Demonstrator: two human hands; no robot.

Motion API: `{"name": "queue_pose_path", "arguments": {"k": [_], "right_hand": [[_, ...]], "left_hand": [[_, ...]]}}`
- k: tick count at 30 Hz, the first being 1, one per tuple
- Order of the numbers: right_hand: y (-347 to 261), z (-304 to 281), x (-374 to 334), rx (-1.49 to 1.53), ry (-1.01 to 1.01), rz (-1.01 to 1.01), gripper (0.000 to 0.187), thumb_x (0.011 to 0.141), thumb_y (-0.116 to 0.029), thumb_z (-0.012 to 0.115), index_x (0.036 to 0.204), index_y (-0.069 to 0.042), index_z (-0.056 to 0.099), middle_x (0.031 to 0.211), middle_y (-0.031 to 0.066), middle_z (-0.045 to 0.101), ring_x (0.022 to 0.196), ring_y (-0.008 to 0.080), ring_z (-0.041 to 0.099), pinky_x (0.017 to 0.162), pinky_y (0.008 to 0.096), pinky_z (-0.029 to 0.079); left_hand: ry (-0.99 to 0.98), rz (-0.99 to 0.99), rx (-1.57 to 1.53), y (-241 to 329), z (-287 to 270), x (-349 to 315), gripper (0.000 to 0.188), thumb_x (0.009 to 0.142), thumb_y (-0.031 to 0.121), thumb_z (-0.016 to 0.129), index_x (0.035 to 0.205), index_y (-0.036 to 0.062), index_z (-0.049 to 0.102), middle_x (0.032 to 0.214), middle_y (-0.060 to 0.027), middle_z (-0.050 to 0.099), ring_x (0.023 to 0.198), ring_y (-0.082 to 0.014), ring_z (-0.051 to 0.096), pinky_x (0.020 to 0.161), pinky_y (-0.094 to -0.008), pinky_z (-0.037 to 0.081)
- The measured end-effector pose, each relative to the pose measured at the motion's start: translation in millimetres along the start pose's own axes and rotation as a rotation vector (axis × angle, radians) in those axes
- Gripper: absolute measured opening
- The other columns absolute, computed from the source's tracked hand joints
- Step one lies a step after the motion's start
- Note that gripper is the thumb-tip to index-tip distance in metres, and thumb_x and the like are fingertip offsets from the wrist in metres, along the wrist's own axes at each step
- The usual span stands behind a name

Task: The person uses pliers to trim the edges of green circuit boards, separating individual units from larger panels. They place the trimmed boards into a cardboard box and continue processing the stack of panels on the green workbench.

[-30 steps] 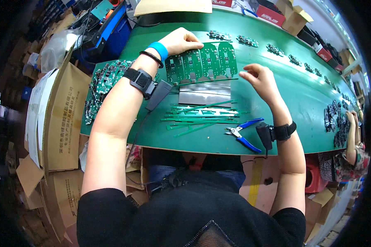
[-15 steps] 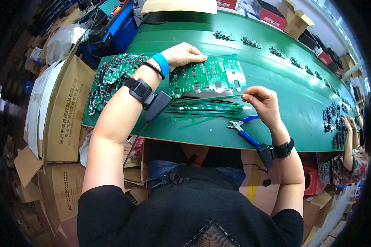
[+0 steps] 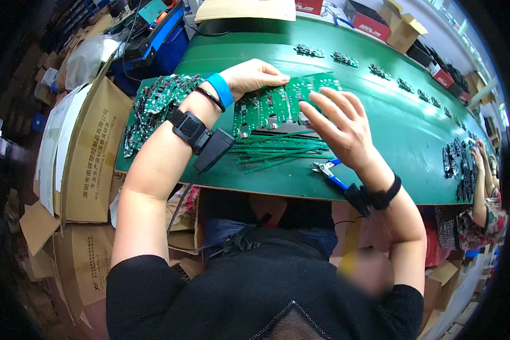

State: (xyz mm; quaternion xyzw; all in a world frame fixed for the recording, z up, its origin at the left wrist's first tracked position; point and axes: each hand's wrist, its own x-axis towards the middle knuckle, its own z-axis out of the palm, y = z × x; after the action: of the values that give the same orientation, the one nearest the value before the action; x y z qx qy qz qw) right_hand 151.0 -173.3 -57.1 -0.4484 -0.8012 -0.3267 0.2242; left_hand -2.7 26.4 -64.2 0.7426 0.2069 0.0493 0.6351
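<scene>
A green circuit board panel is tilted up above the table, its top edge pinched between my left hand's thumb and fingers. My right hand is raised in front of the panel's right part with fingers spread and nothing in them. It hides that part of the board, so whether it touches cannot be told. Below the panel lie several thin green strips in a loose bundle. Blue-handled cutting pliers rest near the front edge, partly covered by my right wrist.
A heap of circuit boards lies at the table's left end. Small board stacks run in a row along the green table. A cardboard box stands at the left. Another person's hands handle dark parts at the far right.
My right hand has let go of a thin green strip, moved up and left to the panel, and spread its fingers. My left hand still pinches the board.
</scene>
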Motion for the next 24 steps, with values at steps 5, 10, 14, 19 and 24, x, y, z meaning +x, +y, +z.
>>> {"name": "queue_pose_path", "arguments": {"k": [5,10,14,19,24], "right_hand": [[25.1,14.6,17.8,0.389,-0.079,0.466,0.013,0.078,-0.015,0.061,0.087,-0.007,0.061,0.080,0.0136,0.061,0.075,0.0306,0.059,0.064,0.0366,0.047],[35.7,38.6,16.2,0.495,-0.276,0.693,0.019,0.079,-0.012,0.063,0.089,0.003,0.060,0.073,0.0158,0.061,0.062,0.0225,0.059,0.059,0.0317,0.045],[39.2,56.8,12.8,0.565,-0.252,0.701,0.018,0.076,-0.018,0.062,0.081,-0.002,0.062,0.072,0.0182,0.059,0.068,0.0336,0.058,0.061,0.0388,0.045],[40.7,63.5,20.8,0.555,-0.307,0.722,0.019,0.076,-0.020,0.062,0.081,-0.002,0.062,0.074,0.0189,0.060,0.071,0.0351,0.059,0.063,0.0396,0.045],[39.6,66.0,12.1,0.484,-0.295,0.645,0.022,0.078,-0.017,0.064,0.087,0.002,0.059,0.069,0.0189,0.057,0.061,0.0237,0.058,0.057,0.0329,0.044]], "left_hand": [[0.106,-0.021,0.247,31.5,-5.9,-20.4,0.084,0.083,0.072,0.019,0.111,0.0060,0.061,0.105,-0.0120,0.063,0.108,-0.0182,0.053,0.093,-0.0364,0.035],[0.087,0.246,0.342,23.9,-7.2,-25.0,0.030,0.080,0.021,0.068,0.103,0.0021,0.064,0.091,-0.0053,0.066,0.084,-0.0096,0.058,0.076,-0.0244,0.047],[0.168,0.304,0.401,0.8,-6.9,-10.8,0.031,0.078,0.021,0.070,0.101,0.0003,0.064,0.090,-0.0067,0.065,0.082,-0.0094,0.058,0.075,-0.0241,0.047],[0.165,0.311,0.377,-11.9,-13.7,-5.7,0.028,0.079,0.019,0.069,0.099,-0.0002,0.064,0.088,-0.0060,0.065,0.078,-0.0089,0.057,0.072,-0.0240,0.046],[0.178,0.300,0.411,-11.4,-2.8,-6.7,0.026,0.082,0.018,0.064,0.100,-0.0016,0.064,0.085,-0.0042,0.065,0.076,-0.0084,0.056,0.070,-0.0236,0.046]]}}
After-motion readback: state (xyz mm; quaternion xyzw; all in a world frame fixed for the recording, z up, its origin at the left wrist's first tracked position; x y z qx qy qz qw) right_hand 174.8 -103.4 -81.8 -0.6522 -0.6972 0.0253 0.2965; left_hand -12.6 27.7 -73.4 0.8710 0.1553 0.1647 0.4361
